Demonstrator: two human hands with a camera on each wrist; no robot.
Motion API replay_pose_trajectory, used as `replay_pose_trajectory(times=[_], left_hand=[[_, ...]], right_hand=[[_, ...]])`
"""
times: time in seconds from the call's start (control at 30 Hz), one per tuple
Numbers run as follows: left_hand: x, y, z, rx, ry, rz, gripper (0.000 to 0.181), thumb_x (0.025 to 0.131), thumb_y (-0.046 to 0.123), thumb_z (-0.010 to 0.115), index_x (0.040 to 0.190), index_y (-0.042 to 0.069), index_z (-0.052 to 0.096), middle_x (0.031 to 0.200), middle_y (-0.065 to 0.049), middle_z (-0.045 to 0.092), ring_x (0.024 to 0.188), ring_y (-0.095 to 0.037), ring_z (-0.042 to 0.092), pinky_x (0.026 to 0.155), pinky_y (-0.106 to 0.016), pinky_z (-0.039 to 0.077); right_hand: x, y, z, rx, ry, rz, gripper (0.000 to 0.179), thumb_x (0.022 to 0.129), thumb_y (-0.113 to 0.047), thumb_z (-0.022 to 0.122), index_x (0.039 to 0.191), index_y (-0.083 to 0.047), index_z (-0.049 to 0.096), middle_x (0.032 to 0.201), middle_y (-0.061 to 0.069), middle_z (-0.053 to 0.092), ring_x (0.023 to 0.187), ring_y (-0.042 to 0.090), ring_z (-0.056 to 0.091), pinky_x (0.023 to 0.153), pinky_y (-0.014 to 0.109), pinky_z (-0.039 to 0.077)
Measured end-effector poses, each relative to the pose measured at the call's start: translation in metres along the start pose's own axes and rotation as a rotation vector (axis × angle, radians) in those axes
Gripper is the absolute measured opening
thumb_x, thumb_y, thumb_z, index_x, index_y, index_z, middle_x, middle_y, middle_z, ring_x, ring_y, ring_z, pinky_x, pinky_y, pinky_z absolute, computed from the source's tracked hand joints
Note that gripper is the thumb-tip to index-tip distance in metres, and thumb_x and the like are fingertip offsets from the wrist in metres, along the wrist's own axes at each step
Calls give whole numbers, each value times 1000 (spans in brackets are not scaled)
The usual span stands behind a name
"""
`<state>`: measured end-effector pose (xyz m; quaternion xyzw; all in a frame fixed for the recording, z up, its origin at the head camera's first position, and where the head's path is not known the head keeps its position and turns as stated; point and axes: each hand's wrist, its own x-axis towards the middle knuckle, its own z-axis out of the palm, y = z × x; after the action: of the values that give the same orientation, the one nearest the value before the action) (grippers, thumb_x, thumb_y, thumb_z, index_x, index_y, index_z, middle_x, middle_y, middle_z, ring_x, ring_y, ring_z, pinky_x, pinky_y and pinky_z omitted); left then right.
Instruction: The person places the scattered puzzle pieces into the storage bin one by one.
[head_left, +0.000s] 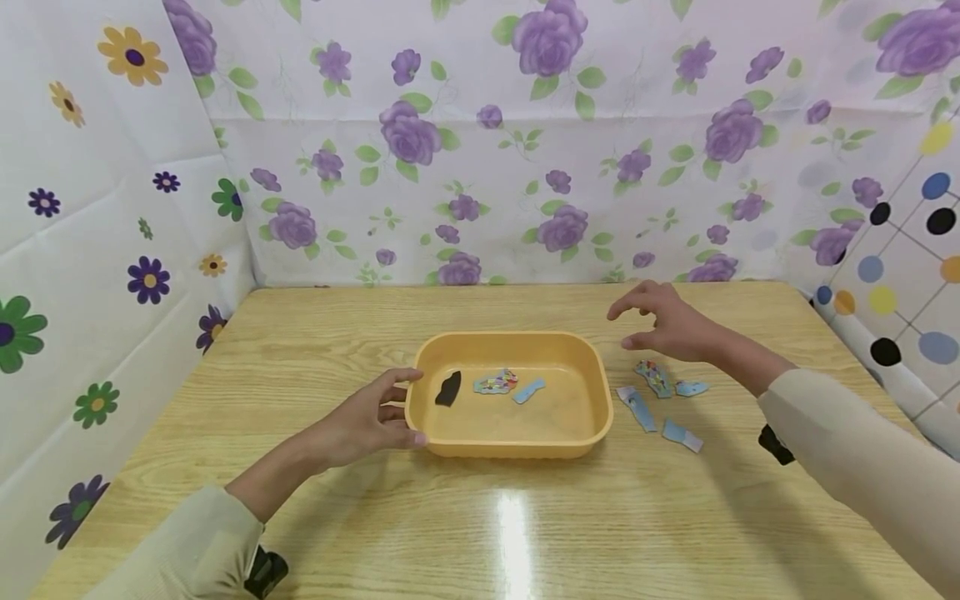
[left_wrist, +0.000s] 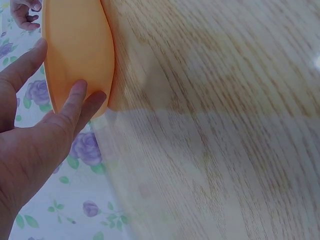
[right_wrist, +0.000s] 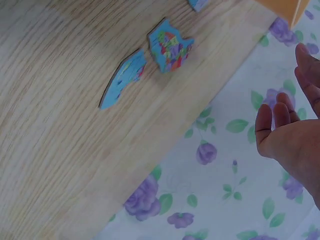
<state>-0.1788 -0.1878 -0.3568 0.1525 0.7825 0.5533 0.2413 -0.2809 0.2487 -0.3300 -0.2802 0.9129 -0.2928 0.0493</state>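
A yellow plastic tray [head_left: 510, 450] stands on the table. At its left end my left hand [head_left: 367, 421] rests, fingers spread and touching the outer wall and rim. Inside the tray lie a black jigsaw piece [head_left: 448, 389], a colourful jigsaw piece [head_left: 497, 382] and a narrow light-blue piece [head_left: 528, 391]. My right hand [head_left: 670, 323] hovers past the tray's far right corner, thumb and fingers apart, nothing between them. Several puzzle pieces lie right of the tray, among them a colourful piece [right_wrist: 170, 46] and a blue piece [right_wrist: 122, 80].
The wood-grain table [head_left: 337, 533] reaches back to a cloth wall with purple roses [head_left: 412, 133]. Flowered cloth [head_left: 112, 250] borders the left, dotted cloth [head_left: 907, 275] the right. A bright light reflection falls on the table in front of the tray.
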Motion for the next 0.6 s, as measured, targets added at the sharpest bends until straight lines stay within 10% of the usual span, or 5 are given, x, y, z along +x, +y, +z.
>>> replay_pose_trajectory(times=[0.6], left_hand=[[0,-2,0,9,-2,11,90,83,17,78,151,7,19,138,-27,39,122,-39,52,90,-36,52]], right_hand=[[-25,26,-5,-5,-86,72,51,84,-11,76,130,-9,54,129,24,38,111,42,32,85,55,38]])
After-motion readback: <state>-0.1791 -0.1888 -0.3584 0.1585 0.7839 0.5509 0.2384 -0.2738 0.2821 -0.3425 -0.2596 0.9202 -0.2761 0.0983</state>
